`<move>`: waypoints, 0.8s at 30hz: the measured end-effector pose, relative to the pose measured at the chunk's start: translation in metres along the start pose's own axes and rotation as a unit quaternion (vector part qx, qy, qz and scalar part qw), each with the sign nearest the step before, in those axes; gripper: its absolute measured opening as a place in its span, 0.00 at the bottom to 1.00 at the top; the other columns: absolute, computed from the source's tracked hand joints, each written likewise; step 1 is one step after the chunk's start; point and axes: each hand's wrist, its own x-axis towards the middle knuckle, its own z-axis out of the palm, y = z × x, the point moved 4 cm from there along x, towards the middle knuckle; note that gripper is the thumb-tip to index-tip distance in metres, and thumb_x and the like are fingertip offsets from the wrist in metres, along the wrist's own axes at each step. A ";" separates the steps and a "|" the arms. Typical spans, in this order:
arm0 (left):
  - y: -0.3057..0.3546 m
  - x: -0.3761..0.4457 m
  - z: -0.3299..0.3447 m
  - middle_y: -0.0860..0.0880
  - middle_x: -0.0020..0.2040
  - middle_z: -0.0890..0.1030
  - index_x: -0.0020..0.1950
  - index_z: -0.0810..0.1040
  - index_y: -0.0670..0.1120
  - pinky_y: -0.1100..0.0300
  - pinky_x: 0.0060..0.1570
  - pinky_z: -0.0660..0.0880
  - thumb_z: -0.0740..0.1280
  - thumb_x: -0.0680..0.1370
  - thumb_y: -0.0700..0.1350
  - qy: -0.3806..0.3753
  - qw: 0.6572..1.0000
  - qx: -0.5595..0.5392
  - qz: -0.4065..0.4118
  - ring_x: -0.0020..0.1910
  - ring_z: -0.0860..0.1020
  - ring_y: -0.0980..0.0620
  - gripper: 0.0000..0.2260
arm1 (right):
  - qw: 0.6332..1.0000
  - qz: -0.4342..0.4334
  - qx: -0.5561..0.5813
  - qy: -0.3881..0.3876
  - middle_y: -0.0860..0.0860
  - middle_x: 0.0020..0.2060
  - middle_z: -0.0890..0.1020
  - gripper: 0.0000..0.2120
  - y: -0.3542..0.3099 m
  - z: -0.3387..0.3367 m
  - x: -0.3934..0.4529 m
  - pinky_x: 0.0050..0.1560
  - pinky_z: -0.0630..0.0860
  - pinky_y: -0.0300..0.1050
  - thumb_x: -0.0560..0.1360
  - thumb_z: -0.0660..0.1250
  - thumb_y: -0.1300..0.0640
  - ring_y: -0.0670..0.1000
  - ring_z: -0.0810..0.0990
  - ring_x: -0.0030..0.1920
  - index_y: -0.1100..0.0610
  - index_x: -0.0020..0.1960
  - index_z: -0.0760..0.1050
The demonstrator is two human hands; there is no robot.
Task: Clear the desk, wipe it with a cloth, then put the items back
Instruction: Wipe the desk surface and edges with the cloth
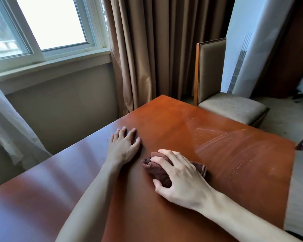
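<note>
Right now the reddish wooden desk [164, 123] is filling the room's middle, showing curved damp streaks across its far right part, with an upholstered chair [222, 102] standing beyond its far edge. Her left hand [124, 145] is lying flat on the wood, fingers spread, its grip released. Just beside it, the right hand [178, 175] is grasping the bunched brown cloth [157, 170] against the desk.

On the desk [164, 198], the left hand [123, 146] lies flat just left of the right hand [179, 177], which rests on the cloth [157, 169]; the chair [222, 100] stands behind the desk's far right edge.
</note>
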 end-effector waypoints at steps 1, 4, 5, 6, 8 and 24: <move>-0.001 0.001 0.000 0.45 0.81 0.58 0.79 0.60 0.58 0.46 0.78 0.49 0.51 0.82 0.63 0.003 1.000 0.003 0.000 0.80 0.52 0.43 0.26 | 1.000 0.000 0.000 0.001 0.42 0.70 0.71 0.25 0.001 0.001 0.002 0.73 0.66 0.42 0.73 0.64 0.38 0.47 0.69 0.69 0.41 0.69 0.71; -0.001 0.001 0.001 0.45 0.81 0.57 0.80 0.59 0.59 0.47 0.78 0.48 0.49 0.80 0.64 0.002 1.000 -0.001 0.003 0.80 0.51 0.44 0.28 | 0.999 0.016 0.030 0.006 0.39 0.63 0.73 0.20 0.009 0.008 0.031 0.64 0.75 0.45 0.72 0.65 0.38 0.47 0.74 0.62 0.39 0.64 0.73; -0.002 0.000 0.002 0.45 0.81 0.56 0.80 0.59 0.59 0.47 0.78 0.48 0.48 0.80 0.65 0.002 1.000 -0.002 0.002 0.80 0.51 0.44 0.28 | 0.999 0.024 0.031 0.010 0.40 0.61 0.74 0.19 0.016 0.010 0.051 0.62 0.76 0.47 0.73 0.65 0.37 0.48 0.75 0.60 0.39 0.63 0.73; -0.003 0.001 0.002 0.46 0.81 0.56 0.80 0.58 0.59 0.47 0.78 0.48 0.48 0.80 0.65 0.000 1.000 -0.002 0.001 0.81 0.50 0.45 0.28 | 0.999 0.030 0.031 0.013 0.41 0.60 0.75 0.19 0.025 0.014 0.074 0.60 0.77 0.48 0.73 0.66 0.37 0.49 0.75 0.58 0.40 0.62 0.73; -0.002 0.003 0.003 0.47 0.82 0.55 0.80 0.58 0.60 0.47 0.78 0.48 0.47 0.79 0.65 -0.002 1.000 0.000 0.001 0.81 0.49 0.46 0.29 | 0.999 0.038 0.034 0.011 0.44 0.59 0.76 0.19 0.052 0.026 0.125 0.59 0.77 0.50 0.74 0.66 0.36 0.52 0.76 0.58 0.41 0.62 0.74; 0.000 0.001 -0.001 0.55 0.82 0.51 0.80 0.53 0.65 0.53 0.77 0.44 0.38 0.73 0.69 0.020 1.000 0.009 -0.013 0.81 0.45 0.53 0.34 | 0.999 0.004 0.049 -0.002 0.48 0.49 0.78 0.12 0.127 0.072 0.324 0.50 0.74 0.48 0.70 0.70 0.43 0.56 0.80 0.55 0.46 0.52 0.79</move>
